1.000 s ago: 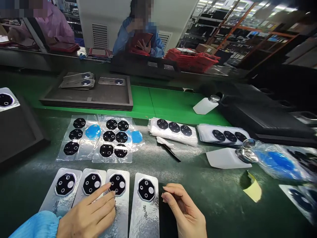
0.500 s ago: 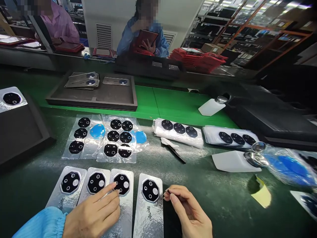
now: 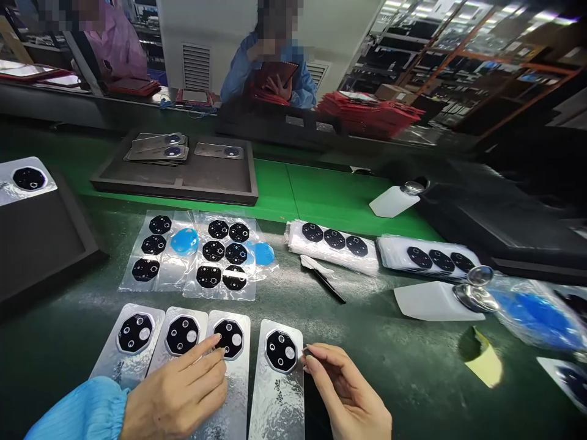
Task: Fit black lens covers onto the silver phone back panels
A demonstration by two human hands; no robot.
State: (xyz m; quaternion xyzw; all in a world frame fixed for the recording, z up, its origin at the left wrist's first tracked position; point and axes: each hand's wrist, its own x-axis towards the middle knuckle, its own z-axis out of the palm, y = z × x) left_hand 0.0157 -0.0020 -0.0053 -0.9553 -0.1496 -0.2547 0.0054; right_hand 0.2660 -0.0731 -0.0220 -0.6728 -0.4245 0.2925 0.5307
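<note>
The right hand (image 3: 351, 394) has edged nearer the fourth plate (image 3: 277, 382). On the table (image 3: 380, 360), that plate lies right of the other three plates (image 3: 236, 388). The left hand (image 3: 181, 391) covers part of the second and third, fingers slightly spread, index tip at the third's black disc (image 3: 228, 343). The right thumb and index nearly meet; whether they pinch anything, I cannot tell.

On my dark green bench (image 3: 435, 385) I had four silver panels (image 3: 275, 421), clear film sheets (image 3: 172, 276), two white stacks (image 3: 297, 243), a white bottle (image 3: 426, 300) and a yellow scrap (image 3: 486, 365).
</note>
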